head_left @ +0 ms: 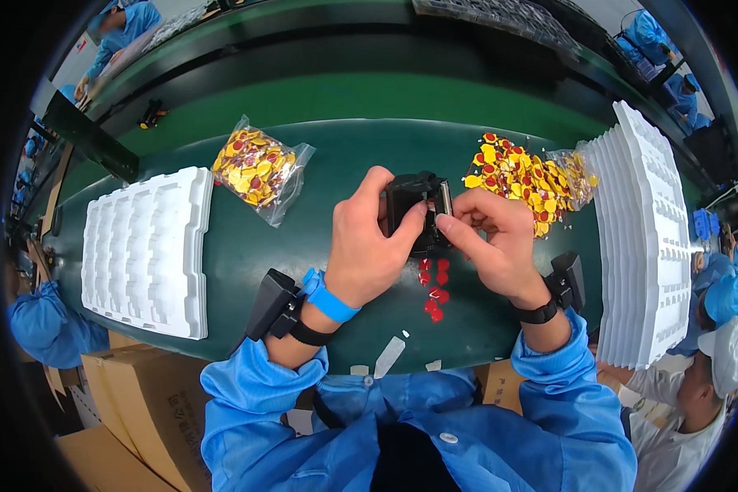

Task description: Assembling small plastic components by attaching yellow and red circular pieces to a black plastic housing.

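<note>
My left hand [362, 246] is wrapped round a black boxy device [412, 197] held above the middle of the table. The device has a shiny, silvery strip along its right side, and its exact kind cannot be made out. My right hand [496, 238] pinches at that right side, thumb against the edge and the other fingers curled. Whether a small piece sits between those fingertips is hidden. Just below the device, several small red pieces [436, 291] lie in two rough rows on the green table [295, 254].
A clear bag [258, 168] of yellow and red pieces lies at the back left. Loose yellow and red pieces [521, 176] spill beside another bag at the back right. White moulded trays stand at left [143, 250] and stacked at right [644, 238]. Tape scraps [389, 355] line the near edge.
</note>
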Demonstrator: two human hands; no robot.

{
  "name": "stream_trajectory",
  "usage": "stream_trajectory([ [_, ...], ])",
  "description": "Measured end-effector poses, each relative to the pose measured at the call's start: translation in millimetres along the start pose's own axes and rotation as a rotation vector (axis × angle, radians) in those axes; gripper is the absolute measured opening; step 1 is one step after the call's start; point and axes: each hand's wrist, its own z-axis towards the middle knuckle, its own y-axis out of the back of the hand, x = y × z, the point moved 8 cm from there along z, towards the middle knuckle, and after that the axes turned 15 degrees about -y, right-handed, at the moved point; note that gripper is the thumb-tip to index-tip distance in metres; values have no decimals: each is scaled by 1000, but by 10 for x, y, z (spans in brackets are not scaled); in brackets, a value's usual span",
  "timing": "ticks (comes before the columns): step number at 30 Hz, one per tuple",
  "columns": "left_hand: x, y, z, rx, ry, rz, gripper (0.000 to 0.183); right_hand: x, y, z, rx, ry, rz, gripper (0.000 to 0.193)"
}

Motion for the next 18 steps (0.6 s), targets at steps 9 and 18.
stream_trajectory([
  [9,-49,-54,-33,27,-13,-48,17,-68,-9,-8,33,-158,115,15],
  [18,25,-49,-40,14,-68,-122,18,-84,-52,-6,37,-147,97,17],
])
